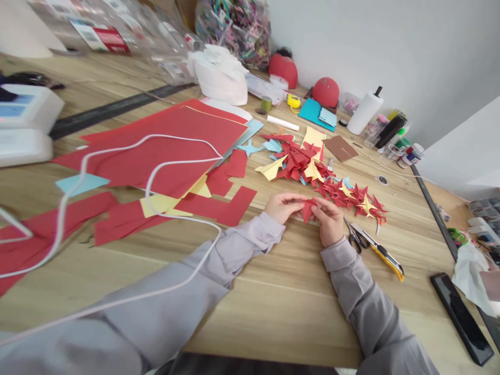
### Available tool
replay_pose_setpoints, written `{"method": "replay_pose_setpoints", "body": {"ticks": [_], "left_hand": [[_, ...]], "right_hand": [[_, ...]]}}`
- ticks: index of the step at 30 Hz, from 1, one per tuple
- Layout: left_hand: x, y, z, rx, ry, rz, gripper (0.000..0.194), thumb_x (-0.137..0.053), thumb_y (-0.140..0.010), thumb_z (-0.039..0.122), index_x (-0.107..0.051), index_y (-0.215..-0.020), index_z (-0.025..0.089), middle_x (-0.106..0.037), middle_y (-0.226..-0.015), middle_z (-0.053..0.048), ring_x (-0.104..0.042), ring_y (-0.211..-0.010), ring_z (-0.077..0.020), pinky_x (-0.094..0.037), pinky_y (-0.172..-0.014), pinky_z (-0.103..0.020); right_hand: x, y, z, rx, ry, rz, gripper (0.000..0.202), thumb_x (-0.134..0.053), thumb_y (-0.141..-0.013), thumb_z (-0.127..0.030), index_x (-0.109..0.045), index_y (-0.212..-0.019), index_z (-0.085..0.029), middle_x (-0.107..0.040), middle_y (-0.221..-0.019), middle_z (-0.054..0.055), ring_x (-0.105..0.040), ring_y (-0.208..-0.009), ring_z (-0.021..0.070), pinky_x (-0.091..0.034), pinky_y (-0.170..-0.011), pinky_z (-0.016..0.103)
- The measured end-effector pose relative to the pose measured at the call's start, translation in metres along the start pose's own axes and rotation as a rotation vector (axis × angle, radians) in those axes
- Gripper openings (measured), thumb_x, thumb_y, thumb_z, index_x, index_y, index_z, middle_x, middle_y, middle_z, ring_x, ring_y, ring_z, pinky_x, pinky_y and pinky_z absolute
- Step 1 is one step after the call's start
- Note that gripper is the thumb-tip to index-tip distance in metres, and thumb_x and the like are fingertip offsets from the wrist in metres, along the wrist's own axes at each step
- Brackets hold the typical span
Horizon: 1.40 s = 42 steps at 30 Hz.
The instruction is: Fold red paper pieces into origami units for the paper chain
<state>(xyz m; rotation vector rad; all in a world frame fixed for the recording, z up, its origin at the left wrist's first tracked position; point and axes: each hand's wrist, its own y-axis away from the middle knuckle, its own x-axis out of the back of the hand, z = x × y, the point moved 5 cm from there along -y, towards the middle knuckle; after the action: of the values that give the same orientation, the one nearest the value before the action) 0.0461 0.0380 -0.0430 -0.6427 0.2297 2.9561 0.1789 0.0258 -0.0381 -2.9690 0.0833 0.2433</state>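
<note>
Light wood-grain tabletop (281,317), pale plain wall (351,41) behind it, and for bearings I'm using the long heap of folded red, yellow and blue paper shapes (299,162). Just on the near side of that heap, a small folded red paper piece (308,211) is up between the bare left hand (284,207) and the bare right hand (330,219), thumbs and fingers of both pinched onto it. Nearer than the heap's right end: black-handled scissors (353,240) beside a yellow-and-black utility knife (382,252). Left of the heap, big flat red paper sheets (175,122) with a white cable (61,219) looping over them. Far left behind it, clear plastic bottles (142,39), one with a red-and-white label (111,40), lettering too blurry to read, sorry.
</note>
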Motion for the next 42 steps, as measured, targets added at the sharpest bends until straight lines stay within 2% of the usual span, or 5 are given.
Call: {"method": "replay_pose_setpoints", "body": {"ticks": [8,14,19,27,42], "left_hand": [[-0.001,0.000,0.001,0.013,0.032,-0.004,0.020,-0.068,-0.052,0.021,-0.063,-0.069,0.012,-0.063,-0.054,0.001,-0.056,-0.045,-0.0112,-0.049,-0.050,-0.026],[-0.004,0.002,0.006,-0.098,-0.119,0.014,0.025,-0.074,-0.049,0.025,-0.063,-0.066,0.012,-0.062,-0.058,0.000,-0.056,-0.053,-0.0101,-0.048,-0.054,-0.024],[-0.003,0.001,0.003,-0.088,-0.151,0.008,0.028,-0.076,-0.047,0.027,-0.063,-0.068,0.012,-0.062,-0.056,-0.001,-0.056,-0.052,-0.0114,-0.048,-0.055,-0.026],[0.001,0.000,0.006,-0.089,-0.118,0.044,0.030,-0.077,-0.044,0.022,-0.063,-0.068,0.011,-0.064,-0.059,-0.001,-0.058,-0.056,-0.0120,-0.049,-0.060,-0.027],[0.000,0.001,0.004,-0.052,-0.080,0.043,0.031,-0.078,-0.043,0.023,-0.063,-0.067,0.010,-0.065,-0.060,-0.002,-0.059,-0.056,-0.0114,-0.051,-0.059,-0.026]], "right_hand": [[-0.004,0.002,-0.010,0.073,0.097,-0.050,0.009,-0.064,-0.065,-0.015,-0.069,-0.068,-0.022,-0.062,-0.060,-0.003,-0.053,-0.048,0.0085,-0.044,-0.048,0.023],[-0.005,0.003,-0.010,0.098,0.150,-0.064,0.002,-0.065,-0.065,-0.020,-0.067,-0.066,-0.020,-0.060,-0.060,-0.002,-0.052,-0.049,0.0085,-0.043,-0.048,0.023],[-0.004,0.002,-0.005,0.016,0.100,-0.034,0.024,-0.067,-0.063,-0.023,-0.064,-0.088,-0.021,-0.058,-0.057,-0.005,-0.052,-0.049,0.0085,-0.044,-0.049,0.023],[-0.001,0.002,-0.001,-0.067,0.038,-0.040,0.016,-0.065,-0.066,-0.027,-0.065,-0.078,-0.017,-0.061,-0.057,-0.002,-0.054,-0.052,0.0101,-0.044,-0.054,0.025],[-0.003,0.001,-0.004,-0.022,0.152,-0.048,0.020,-0.066,-0.066,-0.034,-0.058,-0.062,-0.016,-0.056,-0.050,-0.004,-0.048,-0.046,0.0074,-0.040,-0.049,0.022]]}}
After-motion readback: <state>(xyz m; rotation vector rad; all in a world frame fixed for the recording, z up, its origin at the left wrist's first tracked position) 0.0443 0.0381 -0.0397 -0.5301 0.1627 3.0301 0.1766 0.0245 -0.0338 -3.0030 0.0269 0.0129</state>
